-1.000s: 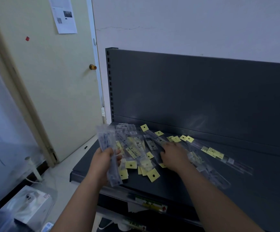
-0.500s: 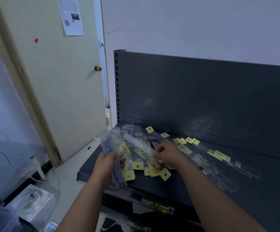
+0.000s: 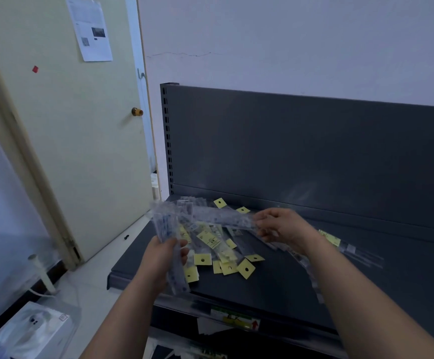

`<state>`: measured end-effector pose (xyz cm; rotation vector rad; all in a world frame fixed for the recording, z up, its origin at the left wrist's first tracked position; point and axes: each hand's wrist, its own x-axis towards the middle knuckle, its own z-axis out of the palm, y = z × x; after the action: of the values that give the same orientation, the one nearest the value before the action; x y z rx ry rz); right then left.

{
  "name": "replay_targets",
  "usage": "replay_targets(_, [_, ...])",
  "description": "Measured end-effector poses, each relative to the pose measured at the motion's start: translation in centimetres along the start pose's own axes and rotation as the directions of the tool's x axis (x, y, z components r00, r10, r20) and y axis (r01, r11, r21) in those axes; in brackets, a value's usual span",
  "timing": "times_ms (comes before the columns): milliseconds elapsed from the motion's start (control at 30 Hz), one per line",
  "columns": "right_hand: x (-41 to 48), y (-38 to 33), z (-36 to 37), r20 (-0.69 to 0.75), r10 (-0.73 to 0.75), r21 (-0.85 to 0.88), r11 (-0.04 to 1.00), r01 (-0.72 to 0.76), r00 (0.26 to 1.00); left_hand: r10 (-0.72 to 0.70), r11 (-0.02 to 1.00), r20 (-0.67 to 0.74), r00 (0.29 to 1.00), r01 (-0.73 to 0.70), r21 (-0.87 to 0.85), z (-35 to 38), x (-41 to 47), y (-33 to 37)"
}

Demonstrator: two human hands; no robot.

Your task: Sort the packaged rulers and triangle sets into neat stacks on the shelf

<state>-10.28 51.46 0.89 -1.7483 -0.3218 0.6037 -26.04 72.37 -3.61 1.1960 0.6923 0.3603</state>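
Nearest the shelf's front edge, the left hand (image 3: 162, 257) is curled round an upright bundle of packaged rulers (image 3: 163, 225). A little farther in, the right hand (image 3: 286, 229) pinches the end of one clear ruler packet (image 3: 223, 217), held roughly level above the shelf. Beneath both lies a loose heap of packets (image 3: 210, 242) with yellow tags, scattered across the dark shelf (image 3: 275, 288) in front of its back panel (image 3: 314, 151).

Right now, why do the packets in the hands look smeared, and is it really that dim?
Head view: the clear packet in the right hand and the bundle in the left hand are motion-blurred; the loose packets on the shelf look sharper; lighting is dim and bluish; the wide lens bows the door frame.
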Motion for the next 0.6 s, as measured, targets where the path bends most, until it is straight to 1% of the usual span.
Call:
replay_targets(67, [-0.5,-0.5,-1.2,0.065,0.032,0.021,0.999,-0.034,0.997,0.016,1.0,0.029,0.999,-0.015,-0.024,0.2,-0.1,0.2])
replay_targets(133, [-0.7,-0.7,-1.9,0.137,0.071,-0.019,0.997,-0.069,0.988,0.02,1.0,0.091,0.996,-0.019,-0.016,0.6,-0.3,0.4])
replay_targets(200, [-0.9,-0.7,-2.0,0.179,0.114,-0.06,0.993,-0.105,0.977,0.031,0.996,0.171,0.985,-0.045,0.076,1.3,-0.7,0.6])
replay_targets(233, [-0.9,-0.7,-1.8,0.187,0.116,-0.047,0.993,-0.109,0.975,0.053,0.99,0.205,0.977,-0.078,0.117,1.7,-0.9,0.6])
replay_targets(267, [-0.9,-0.8,-1.6,0.182,0.099,0.002,0.995,-0.101,0.978,0.076,0.984,0.227,0.971,-0.11,0.142,2.1,-1.1,0.6])
replay_targets(300, [-0.8,-0.8,-1.3,0.153,0.076,0.089,0.992,-0.091,0.985,0.094,0.979,0.231,0.968,-0.132,0.154,2.4,-1.3,0.6])
replay_targets(367, [-0.3,-0.5,-0.7,0.045,0.044,0.284,0.957,-0.055,0.998,0.107,0.977,0.216,0.97,-0.144,0.159,2.7,-1.5,0.7])
replay_targets(400, [-0.1,-0.2,-0.4,-0.018,0.035,0.312,0.95,-0.027,0.999,0.106,0.977,0.212,0.971,-0.142,0.161,2.8,-1.5,0.7])
replay_targets(433, [0.0,0.1,-0.1,-0.082,0.027,0.269,0.963,-0.004,0.996,0.099,0.975,0.22,0.97,-0.138,0.171,2.8,-1.4,0.7])
replay_targets(500, [0.2,0.6,0.4,-0.173,-0.012,0.113,0.993,0.032,0.985,0.055,0.973,0.251,0.966,-0.109,0.205,2.9,-1.5,0.5])
replay_targets(533, [0.2,0.7,0.6,-0.186,-0.033,0.06,0.997,0.045,0.982,0.02,0.972,0.266,0.964,-0.081,0.22,3.0,-1.6,0.4])
replay_targets(600, [0.3,0.7,0.9,-0.161,-0.046,0.041,0.998,0.053,0.986,-0.048,0.975,0.284,0.958,-0.017,0.221,3.2,-1.8,0.2])
